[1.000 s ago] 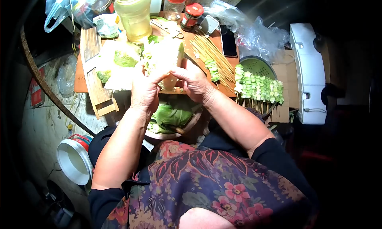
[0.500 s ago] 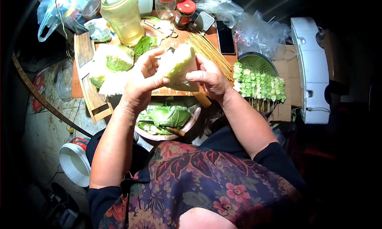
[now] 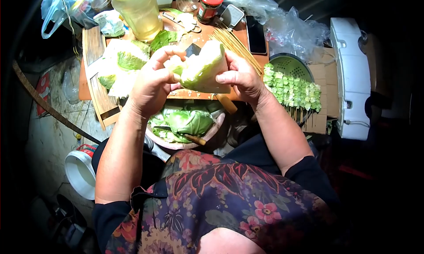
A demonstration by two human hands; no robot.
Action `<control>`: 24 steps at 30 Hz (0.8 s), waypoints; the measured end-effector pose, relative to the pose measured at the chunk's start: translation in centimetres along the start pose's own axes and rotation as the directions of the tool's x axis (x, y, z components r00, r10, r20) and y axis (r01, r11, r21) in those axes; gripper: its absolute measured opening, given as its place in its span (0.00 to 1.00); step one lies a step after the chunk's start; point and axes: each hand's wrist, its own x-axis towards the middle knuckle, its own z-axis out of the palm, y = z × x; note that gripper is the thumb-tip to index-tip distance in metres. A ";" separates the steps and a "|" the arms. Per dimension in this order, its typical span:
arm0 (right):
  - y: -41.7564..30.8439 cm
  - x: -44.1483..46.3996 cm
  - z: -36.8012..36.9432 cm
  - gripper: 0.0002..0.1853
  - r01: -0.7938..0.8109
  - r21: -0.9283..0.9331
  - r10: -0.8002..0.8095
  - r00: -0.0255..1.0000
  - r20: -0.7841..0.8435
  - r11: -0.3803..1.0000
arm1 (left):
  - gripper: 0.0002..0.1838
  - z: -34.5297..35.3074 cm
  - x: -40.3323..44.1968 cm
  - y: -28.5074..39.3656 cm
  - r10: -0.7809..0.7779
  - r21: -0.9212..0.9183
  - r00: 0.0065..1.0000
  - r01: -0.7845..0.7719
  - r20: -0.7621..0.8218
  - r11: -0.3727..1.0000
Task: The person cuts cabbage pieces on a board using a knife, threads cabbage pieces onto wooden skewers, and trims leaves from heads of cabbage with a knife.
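A pale green cabbage chunk [image 3: 205, 69] is held above the wooden board. My right hand [image 3: 247, 79] grips its right side, thumb on the near face. At the other side my left hand [image 3: 152, 82] pinches a small leaf piece [image 3: 176, 67] between thumb and fingers, close against the chunk. Below the chunk, a wooden handle [image 3: 226, 104] juts over the board's near edge; a dark flat corner shows behind. Loose cabbage leaves [image 3: 128, 57] lie left of my left hand. Bare bamboo skewers [image 3: 236, 44] lie behind my right hand.
Near my lap, a basin [image 3: 176, 145] holds cabbage and a wooden-handled tool [image 3: 195, 139]. On the right, skewered cabbage pieces [image 3: 291, 93] rest by a green colander [image 3: 289, 65]. A phone [image 3: 256, 35], red-lidded jar [image 3: 209, 7] and plastic jug [image 3: 138, 13] stand or lie farther back.
My left hand has drawn slightly left, and a small leaf piece now shows in its fingers, set off from the chunk. The chunk has turned and shifted a little right with my right hand.
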 end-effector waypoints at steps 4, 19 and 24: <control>-0.3 -0.1 0.2 0.32 0.018 0.055 -0.015 0.998 -0.058 0.998 | 0.29 0.3 -0.1 -0.1 0.009 0.092 1.000 -0.011 0.023 0.996; 3.5 0.9 0.9 0.30 -0.026 -0.334 -0.060 0.968 -0.244 0.942 | 0.33 0.1 0.4 -2.7 0.113 0.621 0.979 0.019 -0.172 0.784; 5.8 1.7 0.3 0.34 -0.082 -0.677 -0.057 0.982 -0.180 0.732 | 0.29 -1.3 0.6 -4.4 -0.157 0.328 0.934 0.265 -0.320 0.907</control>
